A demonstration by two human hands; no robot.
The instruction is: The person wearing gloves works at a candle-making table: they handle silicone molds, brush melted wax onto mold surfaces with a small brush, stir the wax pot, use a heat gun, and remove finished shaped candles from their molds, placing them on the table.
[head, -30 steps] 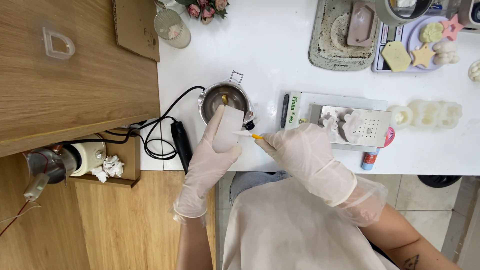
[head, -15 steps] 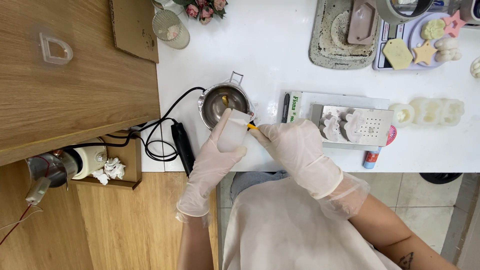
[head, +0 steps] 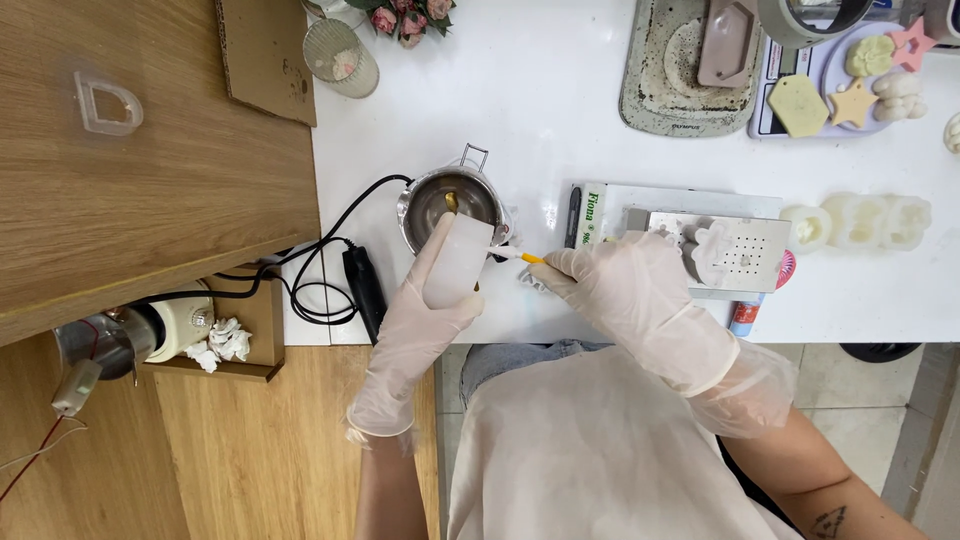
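Observation:
Both hands wear thin translucent gloves. My left hand (head: 425, 305) grips a frosted white block-shaped mould (head: 457, 260), held upright just in front of a small steel melting pot (head: 450, 205). My right hand (head: 625, 290) pinches a thin tool with an orange handle and white tip (head: 520, 256); the tip points left and sits just off the mould's right edge. Behind my right hand lies a perforated metal plate (head: 735, 255) carrying white shell-shaped wax pieces (head: 708, 250).
A black cable and plug (head: 358, 280) trail left of the pot. White silicone moulds (head: 870, 222), a tray of coloured wax shapes (head: 850, 80), a stained mat (head: 670, 70), a glass jar (head: 342, 55) and a wooden tabletop (head: 150, 170) surround the white table (head: 540, 110).
My right hand has drawn the tool back to the right, away from the mould's top, after reaching in against it half a second ago. The left hand keeps the mould nearly still.

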